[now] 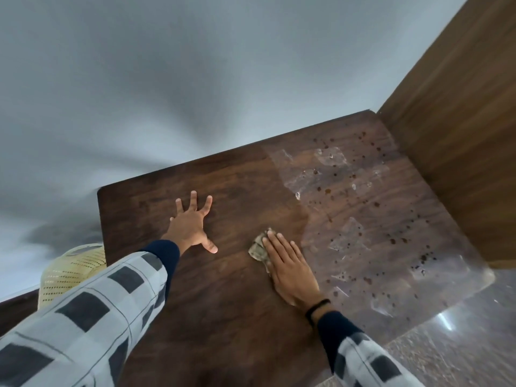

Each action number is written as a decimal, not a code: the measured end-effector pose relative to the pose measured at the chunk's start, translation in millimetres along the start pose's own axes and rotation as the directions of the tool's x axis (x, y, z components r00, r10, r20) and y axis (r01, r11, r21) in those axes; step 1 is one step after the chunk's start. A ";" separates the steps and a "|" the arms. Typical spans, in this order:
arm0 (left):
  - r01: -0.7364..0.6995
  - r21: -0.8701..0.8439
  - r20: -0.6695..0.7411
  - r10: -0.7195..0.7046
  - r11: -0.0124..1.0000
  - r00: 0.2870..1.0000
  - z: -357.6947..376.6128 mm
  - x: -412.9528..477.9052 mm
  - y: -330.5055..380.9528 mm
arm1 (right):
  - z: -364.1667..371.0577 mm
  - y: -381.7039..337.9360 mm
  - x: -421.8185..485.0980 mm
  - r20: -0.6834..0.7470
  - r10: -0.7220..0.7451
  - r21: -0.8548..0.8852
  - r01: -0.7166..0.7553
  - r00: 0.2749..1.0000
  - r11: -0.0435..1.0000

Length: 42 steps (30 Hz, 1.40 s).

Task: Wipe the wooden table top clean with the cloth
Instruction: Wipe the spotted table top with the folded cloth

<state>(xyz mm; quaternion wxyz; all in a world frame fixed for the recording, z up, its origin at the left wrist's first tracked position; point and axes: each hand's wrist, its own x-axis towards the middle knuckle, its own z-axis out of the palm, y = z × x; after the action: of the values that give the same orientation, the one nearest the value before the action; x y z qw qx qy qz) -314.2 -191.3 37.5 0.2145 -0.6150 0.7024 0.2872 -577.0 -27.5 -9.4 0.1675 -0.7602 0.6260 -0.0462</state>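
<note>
The dark wooden table top [223, 303] fills the middle of the head view. Its right half is dull and dusty, with dark spots and pale smears [363, 219]; the left half looks darker and cleaner. My right hand [290, 266] lies flat, palm down, pressing a small crumpled greyish cloth [258, 248] onto the wood near the border of the two areas. The cloth shows only at my fingertips' left side. My left hand [191, 224] rests on the table with fingers spread wide, holding nothing.
A grey wall [195, 79] stands directly behind the table. A tall brown wooden panel [460, 121] borders the table's right side. A pale yellow perforated basket [69, 272] sits low at the left. Speckled floor [460, 344] shows at bottom right.
</note>
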 end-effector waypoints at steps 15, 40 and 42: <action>0.008 0.009 0.009 -0.008 1.000 1.000 -0.5 1.7 0.9 | -5.6 39.1 -11.7 0.028 0.000 -0.089 0.003 1.000 0.996; -0.144 0.093 0.202 0.123 0.985 0.972 54.6 -73.4 107.7 | -27.0 46.0 -8.5 0.053 0.219 0.049 -0.222 0.974 0.974; -0.140 0.089 0.190 0.121 0.986 0.974 75.5 -84.3 115.6 | -28.0 42.7 -9.9 0.069 0.227 0.085 -0.232 0.971 0.969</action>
<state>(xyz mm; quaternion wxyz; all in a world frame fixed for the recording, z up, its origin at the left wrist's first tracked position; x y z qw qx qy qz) -419.5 -69.3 52.7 0.2902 -0.5267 0.7321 0.3201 -626.9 -30.3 4.9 0.2251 -0.6751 0.7018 -0.0329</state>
